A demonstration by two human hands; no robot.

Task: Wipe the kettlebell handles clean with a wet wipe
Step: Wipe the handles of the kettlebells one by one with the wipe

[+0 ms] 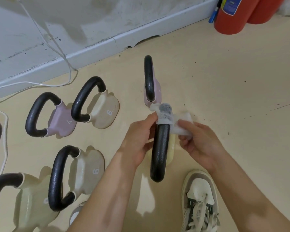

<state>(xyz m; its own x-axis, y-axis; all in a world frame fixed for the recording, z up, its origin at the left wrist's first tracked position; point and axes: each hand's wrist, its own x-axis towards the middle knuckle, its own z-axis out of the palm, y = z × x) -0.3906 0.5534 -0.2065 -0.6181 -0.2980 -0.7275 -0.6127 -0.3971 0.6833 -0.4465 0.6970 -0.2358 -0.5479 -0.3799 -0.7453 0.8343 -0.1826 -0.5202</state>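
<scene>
A: Kettlebell handles, six in view. Which one was being wiped?

B: Black handle (159, 151) of the yellow kettlebell (172, 148), standing on the beige floor (224, 81) low centre, just left of a white sneaker (199, 198). Wet wipe (167, 117) was looped over the handle's far end, dark handle showing through it.

A: Hands?

B: Left hand (137, 139) pinched the wipe's left end between thumb and fingertips, other fingers curled by the handle. Right hand (199, 141) was closed on the wipe's right end, bunched in its fingers. Both were gripping the wipe only; couldn't tell if either palm touched the handle.

A: Other bells?

B: Pink kettlebell (153, 91) just beyond the wiped one, handle pointing away, its base near the wipe. Touching or not, couldn't tell. To the left, a pink one marked 4 (60, 121) beside a cream one marked 6 (104, 111), close together. Nearer, another cream 6 (89, 169), and a cream bell (30, 203) cut off at the lower left edge, number partly hidden.

A: Background?

B: White cable (57, 46) ran down the scuffed wall (40, 22) and along the floor. Red fire extinguisher (231, 15) stood top right against the baseboard, a second red cylinder beside it. Dark object at the left edge, unclear.
</scene>
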